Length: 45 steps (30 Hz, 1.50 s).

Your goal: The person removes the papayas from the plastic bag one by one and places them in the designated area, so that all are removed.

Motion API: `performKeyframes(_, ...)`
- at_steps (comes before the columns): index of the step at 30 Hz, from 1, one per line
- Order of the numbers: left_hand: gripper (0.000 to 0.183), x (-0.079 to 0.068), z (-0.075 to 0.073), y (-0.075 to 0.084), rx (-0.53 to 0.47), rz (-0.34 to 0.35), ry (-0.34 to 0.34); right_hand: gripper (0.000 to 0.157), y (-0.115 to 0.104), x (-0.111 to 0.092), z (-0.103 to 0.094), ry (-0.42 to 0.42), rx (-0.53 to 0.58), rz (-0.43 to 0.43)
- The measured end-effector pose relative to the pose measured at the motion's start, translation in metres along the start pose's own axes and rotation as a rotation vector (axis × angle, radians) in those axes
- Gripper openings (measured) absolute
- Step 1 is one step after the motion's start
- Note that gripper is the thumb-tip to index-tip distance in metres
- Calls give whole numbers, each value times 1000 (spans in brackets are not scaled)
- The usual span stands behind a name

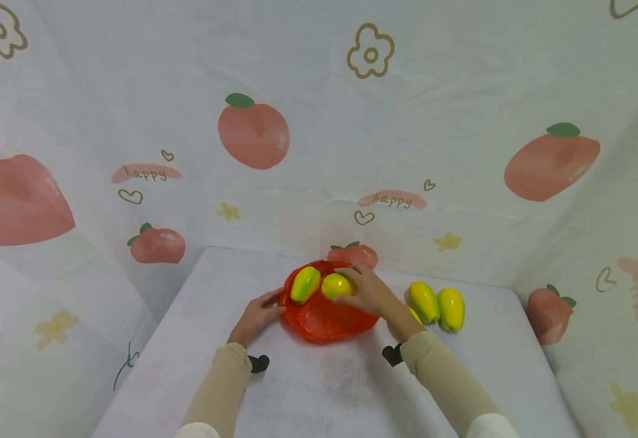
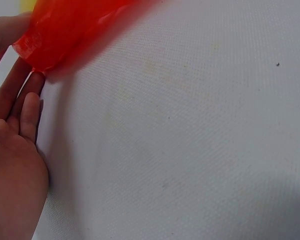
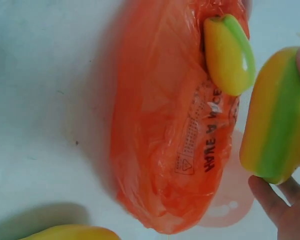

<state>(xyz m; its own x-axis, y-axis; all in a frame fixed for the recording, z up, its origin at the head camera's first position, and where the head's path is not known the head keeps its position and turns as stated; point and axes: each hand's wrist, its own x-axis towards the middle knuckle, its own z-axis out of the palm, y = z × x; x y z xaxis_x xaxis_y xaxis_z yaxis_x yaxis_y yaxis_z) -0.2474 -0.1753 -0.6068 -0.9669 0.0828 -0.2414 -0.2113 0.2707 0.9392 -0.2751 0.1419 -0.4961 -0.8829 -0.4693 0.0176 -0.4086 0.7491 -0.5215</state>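
Observation:
A red plastic bag (image 1: 324, 322) lies spread on the table, its mouth facing up. One yellow-and-green papaya (image 1: 305, 285) rests in its left part, and the right wrist view shows that papaya (image 3: 227, 55) too. Over the bag, my right hand (image 1: 370, 292) grips a second papaya (image 3: 275, 115) between thumb and fingers. On the other side, my left hand (image 1: 255, 316) holds the bag's left edge, thumb above and fingers below in the left wrist view. Right of the bag lie two papayas, one (image 1: 424, 301) beside the other (image 1: 451, 309), and another (image 1: 414, 314) mostly hidden behind the right forearm.
The white table (image 1: 308, 389) meets a fruit-printed cloth backdrop (image 1: 319, 182) behind the bag and at both sides. Dark bands (image 1: 392, 354) show at the wrists.

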Motion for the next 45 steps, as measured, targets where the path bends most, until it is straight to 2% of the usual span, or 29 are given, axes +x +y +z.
performKeyframes(7,57,-2,-1,1,18,14,-5,74,1,-11,-2,48,67,86)
performKeyframes(15,55,-2,0,1,28,1,10,71,7,-26,-5,122,10,67)
performKeyframes(23,56,-4,0,4,27,13,3,74,20,-44,-9,154,41,185)
performKeyframes(27,56,-3,0,5,21,9,2,73,28,-52,-14,169,34,210)
performKeyframes(36,55,-3,1,5,7,-26,3,72,46,-75,-28,188,-21,228)
performKeyframes(45,56,-3,1,4,20,-7,6,68,63,-106,-44,237,-86,212)
